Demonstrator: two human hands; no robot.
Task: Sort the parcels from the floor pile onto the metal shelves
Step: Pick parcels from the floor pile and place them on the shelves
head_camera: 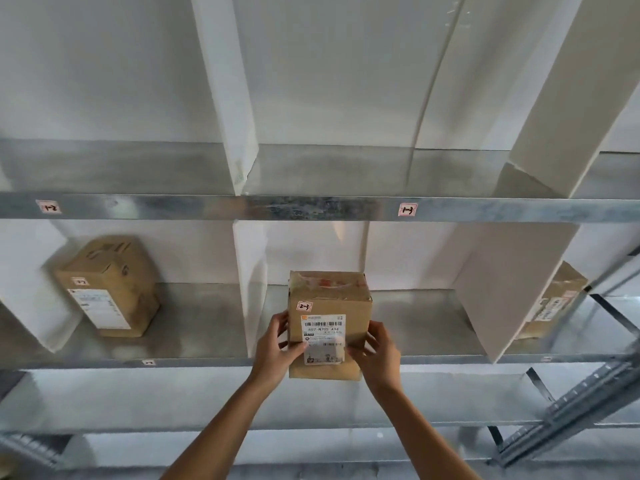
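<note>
The parcel (327, 327) is a tall brown cardboard box, standing upright, its top sealed with clear tape (325, 284) that shows red print. On its front face, a small white tag (304, 306) hand-marked "2-3" sits at the upper left. Below it, a white shipping label (323, 337) with a barcode and the code "607-N705 A34" covers most of the face. The parcel is at the front edge of the middle shelf (415, 327), in that shelf's centre bay between two white dividers (249, 289). Its lower end shows below the shelf's lip, and whether it rests on the metal cannot be told. The left grip (277, 348) clasps the parcel's left side low down, fingers curled on the side and thumb laid across the label's lower left corner. The right grip (375, 351) holds the opposite side at the same height, its fingers bent onto the label's right edge. The parcel thus stands between the two, rising well above them. A second box (107, 289) stands in the shelf's left bay, and a third (550, 303) is half hidden in its right bay.
</note>
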